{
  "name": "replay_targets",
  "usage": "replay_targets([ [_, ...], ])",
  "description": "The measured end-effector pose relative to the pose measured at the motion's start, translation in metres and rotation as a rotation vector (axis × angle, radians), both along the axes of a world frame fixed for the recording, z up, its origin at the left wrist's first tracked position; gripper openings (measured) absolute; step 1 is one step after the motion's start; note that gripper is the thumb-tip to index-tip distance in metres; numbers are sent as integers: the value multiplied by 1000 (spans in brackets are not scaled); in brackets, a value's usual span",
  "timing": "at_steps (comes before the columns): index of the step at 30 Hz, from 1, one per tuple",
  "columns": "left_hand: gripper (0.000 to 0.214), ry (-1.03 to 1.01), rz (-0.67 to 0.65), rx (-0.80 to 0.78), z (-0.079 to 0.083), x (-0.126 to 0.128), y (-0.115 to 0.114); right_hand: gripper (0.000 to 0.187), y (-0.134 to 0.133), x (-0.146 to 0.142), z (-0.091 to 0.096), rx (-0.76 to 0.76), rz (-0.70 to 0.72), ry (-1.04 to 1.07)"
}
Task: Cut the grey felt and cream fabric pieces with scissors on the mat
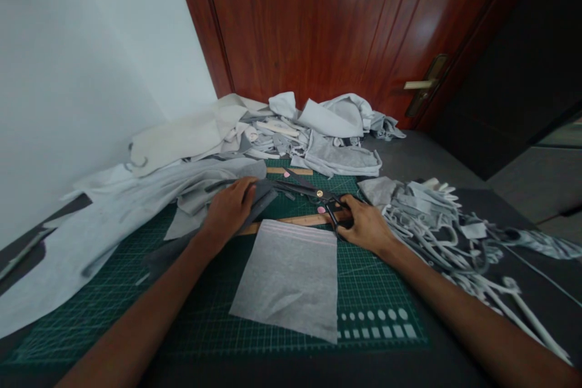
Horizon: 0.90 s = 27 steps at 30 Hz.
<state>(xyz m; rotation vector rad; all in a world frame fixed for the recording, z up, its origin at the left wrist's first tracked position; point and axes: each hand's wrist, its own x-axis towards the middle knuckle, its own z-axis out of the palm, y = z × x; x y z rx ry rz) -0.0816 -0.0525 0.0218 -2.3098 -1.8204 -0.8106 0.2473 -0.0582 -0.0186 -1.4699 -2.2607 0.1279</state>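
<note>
My left hand [231, 207] grips a folded piece of dark grey fabric [261, 196] at the back of the green cutting mat [136, 309]. My right hand [364, 225] is closed round the handles of black scissors [309, 191], whose blades point left toward that fabric. A wooden ruler [297, 220] lies under both hands, along the top edge of a cut grey fabric rectangle [291, 276] lying flat on the mat. A small pink piece [321, 210] sits by the scissors' handles.
Large pale grey cloth [91, 224] drapes over the mat's left side. A heap of grey and white fabric [318, 127] lies at the back below a red-brown door [341, 18]. A pile of cut strips [445, 224] fills the right. A white wall [68, 73] stands at left.
</note>
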Motion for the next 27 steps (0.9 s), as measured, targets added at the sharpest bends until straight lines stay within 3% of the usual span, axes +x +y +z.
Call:
replay_targets([
  [6, 42, 35, -128, 41, -2, -6, 1, 37, 0, -1, -1, 7, -27, -4],
  [10, 38, 120, -42, 149, -6, -7, -1, 39, 0, -2, -2, 11, -62, 11],
  [13, 37, 189, 31, 124, -16, -11, -1, 38, 2, -2, -4, 18, -81, 36],
  [17, 37, 182, -5, 42, -25, -20, 3, 37, 2, -2, -6, 11, -66, 59],
  [22, 37, 76, -49, 33, -16, -30, 6, 31, -1, -3, -3, 9, -45, 89],
  [27, 35, -20, 29, 70, -10, -52, 11, 33, -2, -1, -2, 3, -38, 102],
])
